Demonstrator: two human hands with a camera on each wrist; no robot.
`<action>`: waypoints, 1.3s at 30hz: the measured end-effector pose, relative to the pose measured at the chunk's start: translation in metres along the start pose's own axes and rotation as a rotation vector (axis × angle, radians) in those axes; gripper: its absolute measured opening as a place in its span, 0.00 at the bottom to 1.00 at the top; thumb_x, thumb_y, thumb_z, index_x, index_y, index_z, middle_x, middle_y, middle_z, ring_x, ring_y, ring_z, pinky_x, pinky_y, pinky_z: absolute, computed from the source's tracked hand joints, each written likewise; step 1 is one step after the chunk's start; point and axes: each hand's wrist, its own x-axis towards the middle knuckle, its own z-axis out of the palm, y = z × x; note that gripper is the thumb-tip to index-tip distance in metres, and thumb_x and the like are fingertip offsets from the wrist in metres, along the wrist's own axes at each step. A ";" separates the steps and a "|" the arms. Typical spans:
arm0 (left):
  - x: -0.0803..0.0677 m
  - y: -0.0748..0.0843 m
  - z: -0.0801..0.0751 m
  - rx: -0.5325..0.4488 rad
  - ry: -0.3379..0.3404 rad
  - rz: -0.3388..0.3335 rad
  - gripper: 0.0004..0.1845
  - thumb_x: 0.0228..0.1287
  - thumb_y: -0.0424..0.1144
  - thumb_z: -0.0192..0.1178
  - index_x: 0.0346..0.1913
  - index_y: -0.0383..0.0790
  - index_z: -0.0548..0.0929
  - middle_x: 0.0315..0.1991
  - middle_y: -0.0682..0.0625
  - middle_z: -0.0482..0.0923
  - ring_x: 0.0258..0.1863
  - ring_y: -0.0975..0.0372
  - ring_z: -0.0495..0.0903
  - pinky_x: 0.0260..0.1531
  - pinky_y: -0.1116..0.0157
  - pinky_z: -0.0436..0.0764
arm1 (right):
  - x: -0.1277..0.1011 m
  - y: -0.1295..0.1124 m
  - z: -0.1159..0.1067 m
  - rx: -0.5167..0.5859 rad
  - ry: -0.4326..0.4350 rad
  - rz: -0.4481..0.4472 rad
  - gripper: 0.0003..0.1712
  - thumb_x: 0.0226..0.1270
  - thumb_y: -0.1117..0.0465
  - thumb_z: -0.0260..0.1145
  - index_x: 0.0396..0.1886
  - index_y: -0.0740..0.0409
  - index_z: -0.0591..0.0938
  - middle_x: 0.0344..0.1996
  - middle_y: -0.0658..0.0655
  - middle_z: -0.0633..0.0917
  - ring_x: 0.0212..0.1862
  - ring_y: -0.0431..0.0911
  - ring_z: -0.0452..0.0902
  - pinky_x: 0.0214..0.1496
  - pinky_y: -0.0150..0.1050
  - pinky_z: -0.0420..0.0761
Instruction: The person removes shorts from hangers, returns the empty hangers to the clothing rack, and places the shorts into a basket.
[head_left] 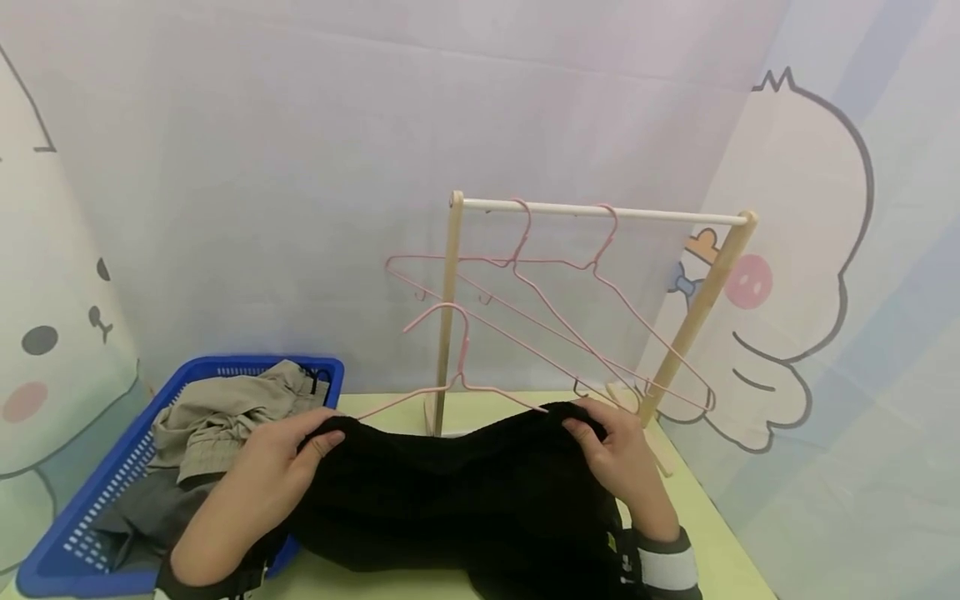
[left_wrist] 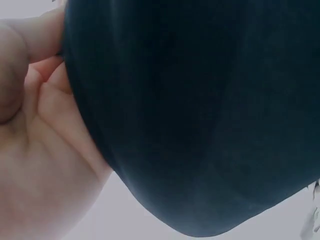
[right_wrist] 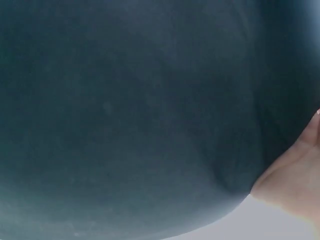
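Your left hand [head_left: 258, 483] and right hand [head_left: 626, 462] each pinch the black garment [head_left: 457, 492] in their fingers. The hanger [head_left: 457, 367] at 12 o'clock looks only half seated; it may slip out.

I see a black garment [head_left: 457, 492] held up by its top edge, sagging between the corners, a pink hanger [head_left: 457, 367] sticking from it, just right of the blue basket [head_left: 90, 508].

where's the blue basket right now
In the head view the blue basket sits at the lower left on the table, beside the left hand, with beige clothes piled in it and the black garment to its right.
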 end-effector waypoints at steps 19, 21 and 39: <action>0.014 0.039 0.032 0.122 0.360 0.256 0.16 0.65 0.30 0.70 0.54 0.44 0.87 0.41 0.54 0.85 0.35 0.67 0.77 0.29 0.67 0.74 | 0.001 -0.014 -0.017 0.058 -0.026 0.056 0.15 0.65 0.76 0.70 0.44 0.53 0.89 0.40 0.51 0.90 0.42 0.44 0.86 0.47 0.27 0.82; 0.015 0.044 0.035 0.113 0.386 0.270 0.17 0.64 0.29 0.71 0.54 0.45 0.87 0.41 0.54 0.85 0.36 0.67 0.78 0.29 0.67 0.74 | 0.002 -0.017 -0.017 0.066 -0.023 0.041 0.16 0.64 0.77 0.70 0.43 0.53 0.89 0.40 0.51 0.90 0.42 0.43 0.86 0.47 0.26 0.81; 0.024 0.049 0.057 0.163 0.427 0.323 0.16 0.62 0.27 0.71 0.52 0.41 0.88 0.39 0.52 0.86 0.38 0.61 0.81 0.34 0.62 0.82 | 0.006 -0.032 0.019 0.105 -0.038 -0.033 0.17 0.64 0.78 0.69 0.41 0.52 0.89 0.35 0.51 0.89 0.30 0.37 0.77 0.36 0.27 0.79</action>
